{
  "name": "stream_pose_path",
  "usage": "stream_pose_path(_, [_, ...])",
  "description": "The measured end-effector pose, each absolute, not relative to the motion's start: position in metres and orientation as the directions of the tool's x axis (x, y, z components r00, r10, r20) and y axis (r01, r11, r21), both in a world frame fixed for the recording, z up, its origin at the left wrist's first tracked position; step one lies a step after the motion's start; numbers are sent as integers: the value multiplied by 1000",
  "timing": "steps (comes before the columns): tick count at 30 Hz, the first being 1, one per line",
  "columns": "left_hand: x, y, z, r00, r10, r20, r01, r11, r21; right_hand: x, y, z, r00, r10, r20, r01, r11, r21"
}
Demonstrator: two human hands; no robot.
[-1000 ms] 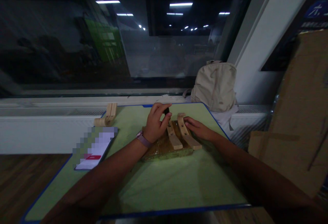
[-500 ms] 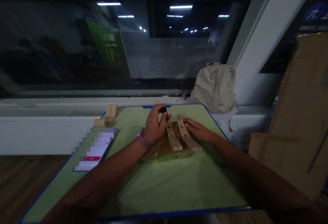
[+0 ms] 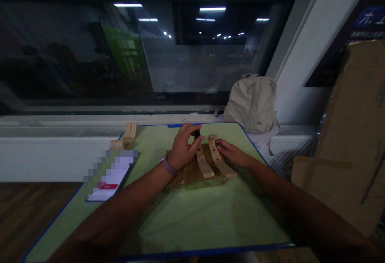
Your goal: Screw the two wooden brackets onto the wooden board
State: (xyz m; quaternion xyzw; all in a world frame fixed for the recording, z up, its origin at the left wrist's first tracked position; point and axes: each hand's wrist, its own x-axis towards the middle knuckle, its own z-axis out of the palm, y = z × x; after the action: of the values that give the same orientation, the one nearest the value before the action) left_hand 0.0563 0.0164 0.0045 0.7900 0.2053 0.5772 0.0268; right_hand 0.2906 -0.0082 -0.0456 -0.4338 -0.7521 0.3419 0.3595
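My left hand (image 3: 183, 147) pinches a small dark tool (image 3: 197, 134) upright over the top end of the left wooden strip (image 3: 203, 162). Beside it lies a second wooden strip (image 3: 220, 158), and my right hand (image 3: 233, 152) rests flat against its upper part, fingers on the wood. Both strips lie side by side on a brown wooden board (image 3: 192, 174) on the green mat (image 3: 180, 215). A pink watch band is on my left wrist.
Another wooden piece (image 3: 126, 135) lies at the mat's far left corner. A white booklet with a red label (image 3: 110, 174) sits on the mat's left side. A beige backpack (image 3: 252, 103) leans on the window sill; cardboard sheets (image 3: 349, 134) stand at the right.
My left fingers have shifted around the dark tool, which stays over the left strip's top end. My right hand and the strips have barely moved.
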Motion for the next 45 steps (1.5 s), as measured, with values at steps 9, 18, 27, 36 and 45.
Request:
stream_pose_path(9, [57,16,0,261,499,826,277,-859,431,291,-8,-46,-369,897,245,403,392,-827])
stream_pose_path(18, [58,16,-1,227,447,865,198,-891,409,292,-7,-46,-385,893,233,404,390,-827])
stream_pose_path(27, [56,14,5,190,380,905,330,-893,306,291,-7,-46,-377,894,244,409,397,-822])
stream_pose_path(36, [54,13,3,218,460,861,283,-874,395,291,-9,-44,-371,900,229,400,378,-835])
stream_pose_path(45, [55,14,8,207,386,899,369,-882,293,290,-7,-47,-371,896,243,393,388,-834])
